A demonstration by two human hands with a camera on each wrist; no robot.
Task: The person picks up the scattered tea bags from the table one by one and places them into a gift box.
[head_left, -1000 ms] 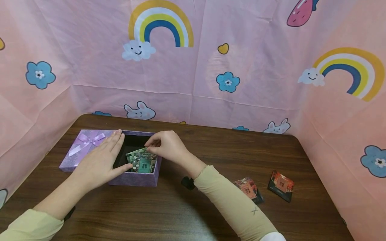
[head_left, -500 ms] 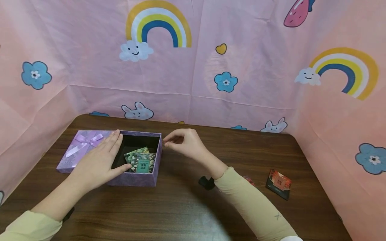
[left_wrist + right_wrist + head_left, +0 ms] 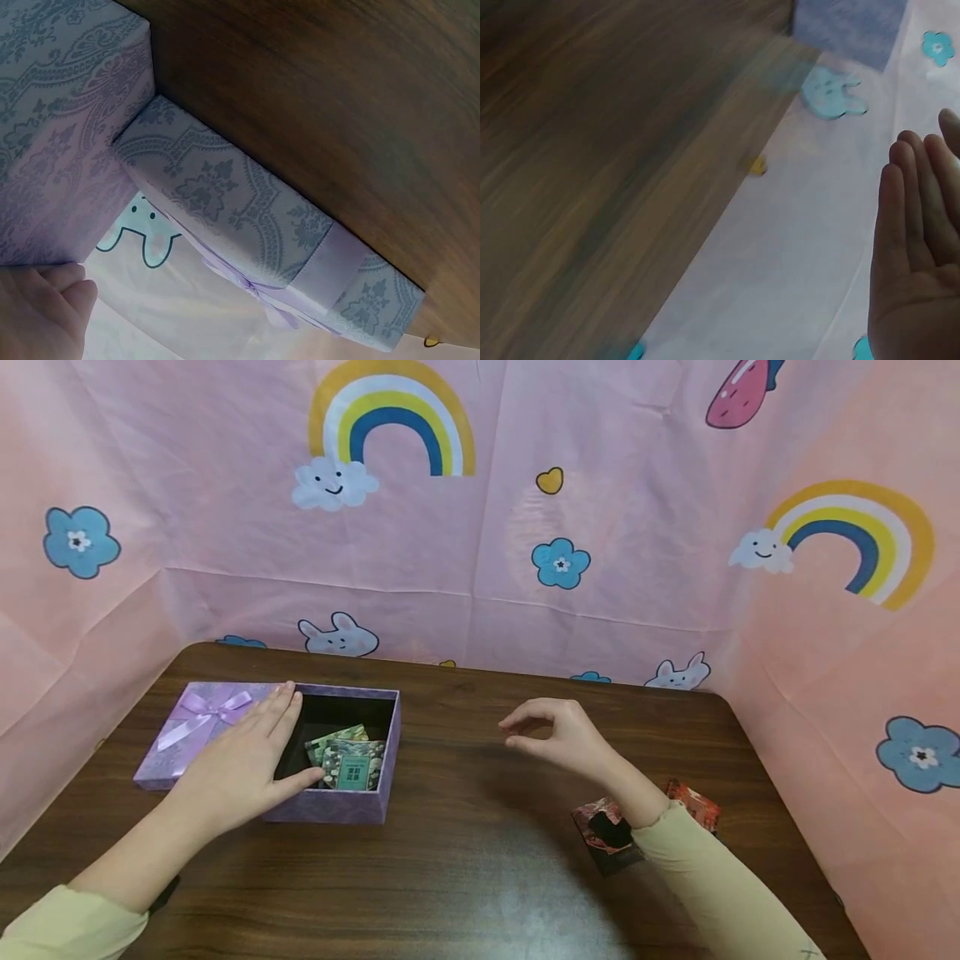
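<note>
An uncovered purple patterned box [image 3: 326, 810] stands on the left of the table. Inside lie a green printed square packet [image 3: 352, 767] and another green packet [image 3: 330, 740] partly under it. My left hand [image 3: 243, 764] rests with straight fingers along the box's left side, thumb over the front rim. Beneath or beside that hand is the purple lid [image 3: 168, 752] with its ribbon bow, partly hidden. My right hand [image 3: 566, 737] hangs over the table right of the box, fingers loosely bent, nothing between them. The right wrist view shows the same hand [image 3: 919, 232] with its palm bare.
Two red-and-black packets lie at the right: one packet [image 3: 588, 822] partly behind the right wrist, the other packet [image 3: 699, 803] partly behind the sleeve. The brown wooden table [image 3: 450, 877] is bounded by a pink printed cloth [image 3: 637, 610] at the back and sides.
My right hand has left the green packets in the box and moved right across the table. The left hand stays against the box; the packets inside lie still.
</note>
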